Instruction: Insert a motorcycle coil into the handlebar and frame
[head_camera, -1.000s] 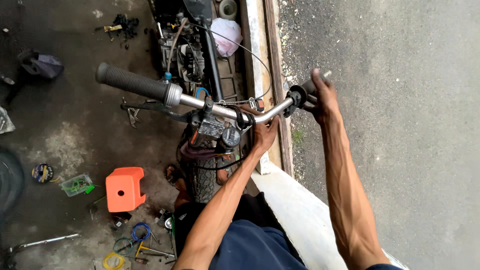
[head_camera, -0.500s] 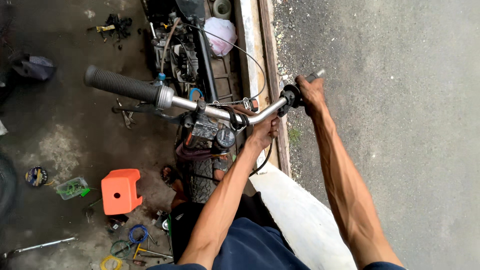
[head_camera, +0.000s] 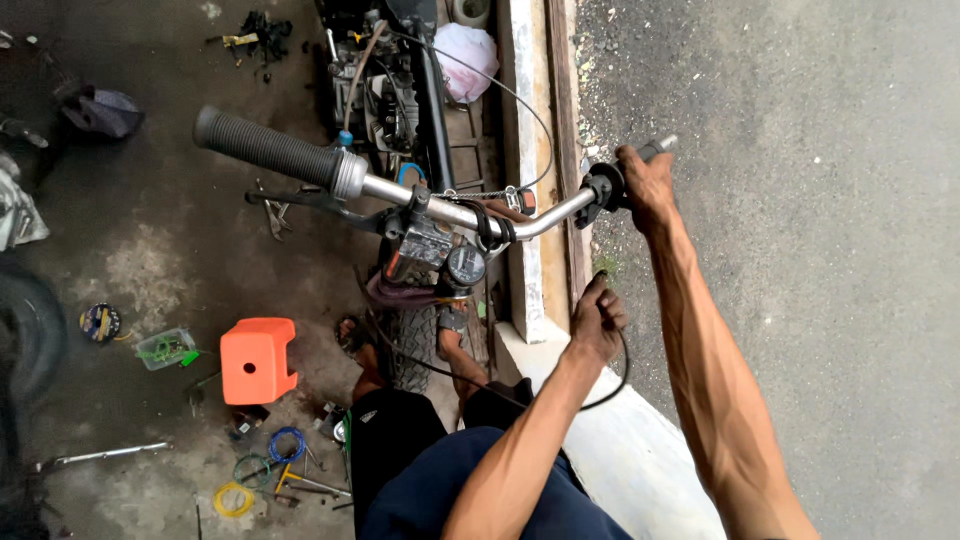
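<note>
A motorcycle handlebar (head_camera: 450, 212), a chrome tube with a black rubber grip (head_camera: 265, 150) on its left end, crosses the middle of the view. My right hand (head_camera: 645, 185) is closed around the handlebar's right end beside a black control housing (head_camera: 598, 190). Below the bar, over the kerb, my left hand (head_camera: 600, 320) pinches a thin black cable (head_camera: 618, 375) that loops down past my wrist. A round gauge (head_camera: 465, 266) sits under the bar's centre, above the front tyre (head_camera: 410, 345).
An orange stool (head_camera: 258, 360), a clear tub (head_camera: 165, 348), a tape roll (head_camera: 100, 322) and blue and yellow wire coils (head_camera: 287, 443) lie on the stained floor at left. A concrete kerb (head_camera: 525, 200) separates it from asphalt (head_camera: 800, 200). An engine (head_camera: 380, 90) and pale bag (head_camera: 468, 48) sit behind.
My left hand has left the middle of the handlebar and drawn back toward me with the black cable. My right hand has stayed on the right end of the bar.
</note>
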